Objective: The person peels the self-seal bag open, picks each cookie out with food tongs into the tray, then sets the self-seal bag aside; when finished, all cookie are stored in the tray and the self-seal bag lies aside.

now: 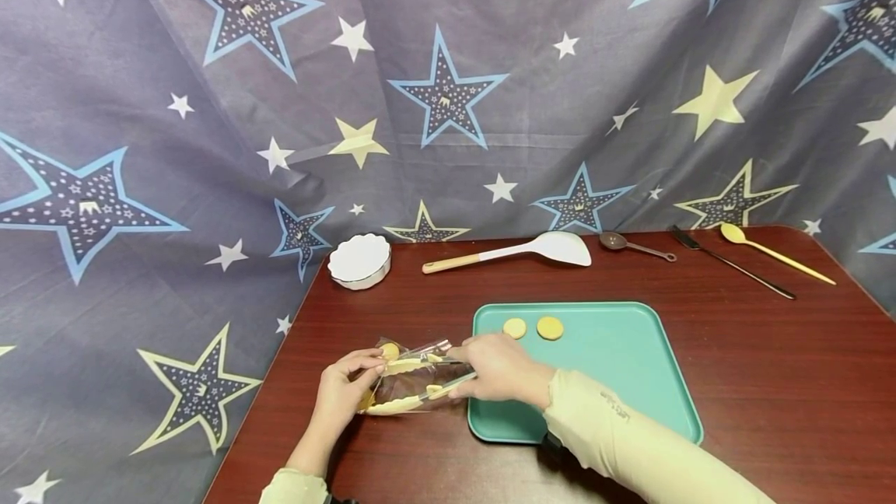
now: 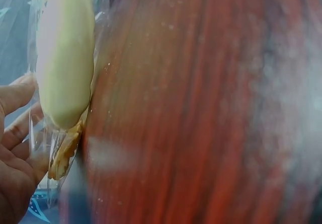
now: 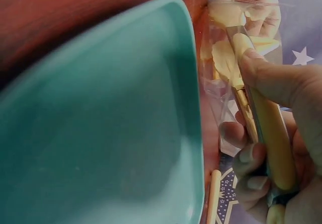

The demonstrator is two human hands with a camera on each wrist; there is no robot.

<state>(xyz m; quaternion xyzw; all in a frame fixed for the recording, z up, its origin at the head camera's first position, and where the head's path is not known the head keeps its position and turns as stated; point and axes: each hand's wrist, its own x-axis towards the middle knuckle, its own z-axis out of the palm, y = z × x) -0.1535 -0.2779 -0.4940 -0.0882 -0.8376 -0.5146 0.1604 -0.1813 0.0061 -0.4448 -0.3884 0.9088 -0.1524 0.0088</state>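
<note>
My right hand (image 1: pixel 505 368) grips a pair of tongs (image 3: pixel 274 143) with yellow scalloped tips and yellow grip panels on metal arms. The tips spread apart inside a clear plastic bag (image 1: pixel 435 347), left of the tray. My left hand (image 1: pixel 348 391) pinches the bag's left part between thumb and fingers. Through the film, a round yellow cookie (image 1: pixel 390 351) shows near the left fingertips. In the left wrist view, one broad pale-yellow tong tip (image 2: pixel 65 58) lies behind the film, with a brownish-yellow piece (image 2: pixel 65 153) below it. The right forearm passes over the tray.
Two round cookies (image 1: pixel 550 327) lie on the teal tray (image 1: pixel 623 364). Along the back stand or lie a white fluted dish (image 1: pixel 360 264), a white turner (image 1: pixel 560 248) with wooden handle, a brown measuring spoon (image 1: pixel 614 241), a slim black utensil (image 1: pixel 735 264) and a yellow spoon (image 1: pixel 777 253).
</note>
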